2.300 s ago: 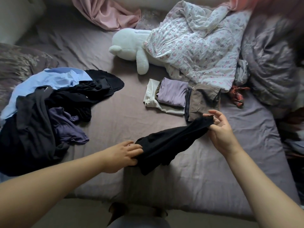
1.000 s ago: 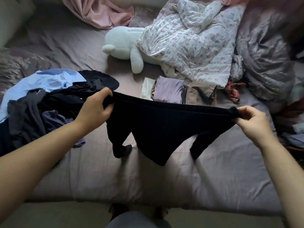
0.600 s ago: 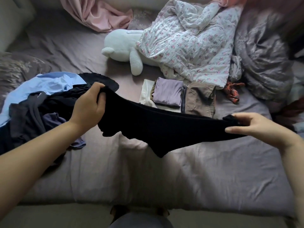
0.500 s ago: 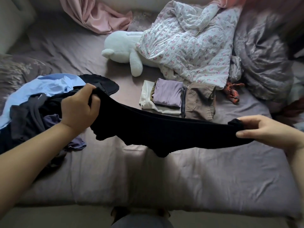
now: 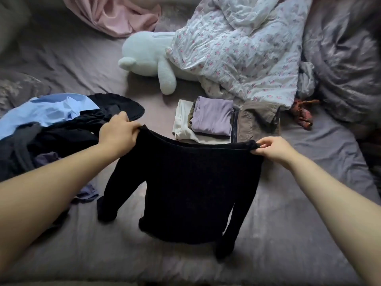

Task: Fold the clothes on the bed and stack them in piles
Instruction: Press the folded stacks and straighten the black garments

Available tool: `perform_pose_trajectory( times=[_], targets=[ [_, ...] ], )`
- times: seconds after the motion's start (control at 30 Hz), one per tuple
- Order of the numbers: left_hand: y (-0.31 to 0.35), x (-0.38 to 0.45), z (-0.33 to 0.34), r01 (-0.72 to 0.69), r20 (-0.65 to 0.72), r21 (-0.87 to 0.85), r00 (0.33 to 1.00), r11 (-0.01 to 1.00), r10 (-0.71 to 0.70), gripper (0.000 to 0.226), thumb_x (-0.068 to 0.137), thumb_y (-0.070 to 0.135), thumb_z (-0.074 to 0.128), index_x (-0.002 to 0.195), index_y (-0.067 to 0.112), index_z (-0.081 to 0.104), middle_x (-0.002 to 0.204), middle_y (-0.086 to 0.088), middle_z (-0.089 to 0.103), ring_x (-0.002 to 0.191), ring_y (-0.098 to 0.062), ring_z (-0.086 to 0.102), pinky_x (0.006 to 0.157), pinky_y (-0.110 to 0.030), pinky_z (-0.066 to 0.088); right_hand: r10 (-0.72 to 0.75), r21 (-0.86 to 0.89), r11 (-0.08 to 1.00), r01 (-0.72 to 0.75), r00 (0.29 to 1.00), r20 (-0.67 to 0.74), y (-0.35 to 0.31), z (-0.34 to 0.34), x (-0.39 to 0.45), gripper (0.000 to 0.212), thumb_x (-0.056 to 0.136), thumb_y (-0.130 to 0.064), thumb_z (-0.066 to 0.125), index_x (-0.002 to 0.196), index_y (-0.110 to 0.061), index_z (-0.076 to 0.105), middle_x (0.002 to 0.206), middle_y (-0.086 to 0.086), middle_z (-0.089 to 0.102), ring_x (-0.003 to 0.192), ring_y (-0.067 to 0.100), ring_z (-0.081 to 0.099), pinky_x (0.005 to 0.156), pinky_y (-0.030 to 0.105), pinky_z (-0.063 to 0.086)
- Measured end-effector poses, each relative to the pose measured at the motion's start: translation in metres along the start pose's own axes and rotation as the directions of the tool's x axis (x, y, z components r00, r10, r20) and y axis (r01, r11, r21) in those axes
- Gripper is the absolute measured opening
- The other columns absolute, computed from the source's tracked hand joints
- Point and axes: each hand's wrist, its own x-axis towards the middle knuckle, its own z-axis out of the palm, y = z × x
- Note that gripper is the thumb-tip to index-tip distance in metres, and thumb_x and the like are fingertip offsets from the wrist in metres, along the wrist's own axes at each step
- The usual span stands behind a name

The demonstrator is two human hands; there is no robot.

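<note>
Black top (image 5: 195, 186) held up by its shoulders over the bed (image 5: 309, 234), left hand (image 5: 118, 134) and right hand (image 5: 272, 149) each pinching an edge (sleeves dangling, liable to bunch underneath once laid flat).

home bedroom, bed (image 5: 309, 234) with mauve sheet, white plush toy (image 5: 146, 54), floral duvet (image 5: 243, 48), scattered clothes (image 5: 51, 124)

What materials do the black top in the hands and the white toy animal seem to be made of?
Black top: apparently a soft knit, matte; it hangs limp with its sleeves drooping, and faint vertical ribs show, though the dark cloth hides detail.
White toy animal: plush, with a fuzzy pile surface and rounded stuffed limbs; the filling cannot be seen.
</note>
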Motion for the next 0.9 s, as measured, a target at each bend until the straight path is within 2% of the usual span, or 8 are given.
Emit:
perform_pose_trajectory(
  times=[0.13, 0.23, 0.4, 0.47, 0.57, 0.73, 0.8, 0.9],
  targets=[
    [-0.004, 0.033, 0.099, 0.339, 0.311, -0.275, 0.917, 0.900, -0.250, 0.031, 0.099, 0.014, 0.040, 0.118, 0.011, 0.065, 0.097, -0.015, 0.067, 0.087, -0.033, 0.062, 0.070, -0.033, 0.045, 0.067, -0.188, 0.977, -0.097, 0.985, -0.159, 0.032, 0.072, 0.093, 0.019, 0.077, -0.021, 0.075, 0.095, -0.015, 0.075, 0.094, 0.009, 0.071, 0.093, 0.026, 0.065, 0.081, 0.031, 0.048],
    [-0.010, 0.058, 0.163, 0.428, 0.316, -0.435, 0.896, 0.792, -0.311, 0.033, 0.099, 0.008, 0.038, 0.124, 0.005, 0.059, 0.116, -0.018, 0.065, 0.105, -0.033, 0.060, 0.084, -0.032, 0.043, 0.089, -0.013, 0.995, -0.097, 0.951, -0.295, 0.047, 0.111, 0.154, 0.014, 0.072, -0.022, 0.063, 0.082, -0.015, 0.070, 0.086, 0.014, 0.069, 0.082, 0.029, 0.063, 0.071, 0.031, 0.047],
    [-0.003, 0.050, 0.243, 0.363, 0.337, -0.526, 0.919, 0.769, -0.203, 0.073, 0.098, 0.018, 0.047, 0.153, 0.027, 0.001, 0.155, -0.009, 0.025, 0.142, -0.025, 0.027, 0.115, -0.035, 0.022, 0.032, 0.167, 0.986, 0.015, 0.962, -0.272, 0.077, 0.165, 0.202, 0.063, 0.087, -0.013, 0.059, 0.144, -0.010, 0.032, 0.115, 0.003, 0.062, 0.107, 0.023, 0.058, 0.101, 0.034, 0.042],
    [0.006, 0.004, 0.270, 0.349, 0.294, -0.436, 0.927, 0.829, -0.235, 0.074, 0.095, 0.023, 0.052, 0.153, 0.025, 0.005, 0.155, -0.011, 0.023, 0.143, -0.025, 0.023, 0.116, -0.039, 0.022, 0.013, 0.120, 0.992, 0.026, 0.950, -0.311, 0.101, 0.191, 0.175, 0.067, 0.090, -0.011, 0.056, 0.148, -0.012, 0.023, 0.112, -0.002, 0.054, 0.098, 0.016, 0.054, 0.091, 0.026, 0.040],
    [0.029, -0.094, 0.299, 0.446, 0.189, -0.354, 0.895, 0.822, -0.404, 0.066, 0.093, 0.026, 0.056, 0.150, 0.017, 0.024, 0.150, -0.012, 0.032, 0.138, -0.028, 0.031, 0.112, -0.046, 0.024, -0.027, 0.098, 0.992, 0.076, 0.905, -0.424, 0.153, 0.233, 0.106, 0.053, 0.090, -0.011, 0.056, 0.140, -0.013, 0.038, 0.111, -0.003, 0.049, 0.098, 0.016, 0.053, 0.088, 0.036, 0.046],
    [0.033, -0.201, 0.304, 0.875, 0.371, -0.212, 0.484, 0.435, -0.792, 0.080, 0.081, 0.052, 0.065, 0.145, 0.015, 0.034, 0.146, -0.014, 0.036, 0.134, -0.037, 0.034, 0.108, -0.055, 0.025, 0.258, 0.079, 0.965, -0.250, 0.849, -0.461, 0.234, 0.266, -0.007, 0.050, 0.081, -0.026, 0.072, 0.125, -0.011, 0.053, 0.119, 0.009, 0.052, 0.109, 0.029, 0.055, 0.097, 0.048, 0.044],
    [0.018, -0.209, 0.304, 0.883, 0.445, -0.228, 0.469, 0.410, -0.763, 0.062, 0.079, 0.048, 0.071, 0.130, 0.019, 0.051, 0.131, -0.009, 0.052, 0.124, -0.034, 0.046, 0.105, -0.052, 0.035, 0.368, 0.128, 0.927, -0.352, 0.792, -0.487, 0.253, 0.265, -0.026, 0.056, 0.072, -0.028, 0.081, 0.118, -0.007, 0.058, 0.114, 0.014, 0.055, 0.105, 0.035, 0.058, 0.096, 0.049, 0.044],
    [0.008, -0.207, 0.294, 0.860, 0.591, -0.441, 0.493, 0.256, -0.639, 0.010, 0.084, 0.024, 0.072, 0.086, 0.018, 0.064, 0.085, 0.001, 0.069, 0.093, -0.027, 0.064, 0.074, -0.028, 0.051, 0.479, 0.258, 0.877, -0.405, 0.776, -0.410, 0.258, 0.260, -0.032, 0.048, 0.072, -0.029, 0.082, 0.109, -0.012, 0.057, 0.099, 0.007, 0.057, 0.089, 0.029, 0.061, 0.085, 0.041, 0.049]
  ],
)
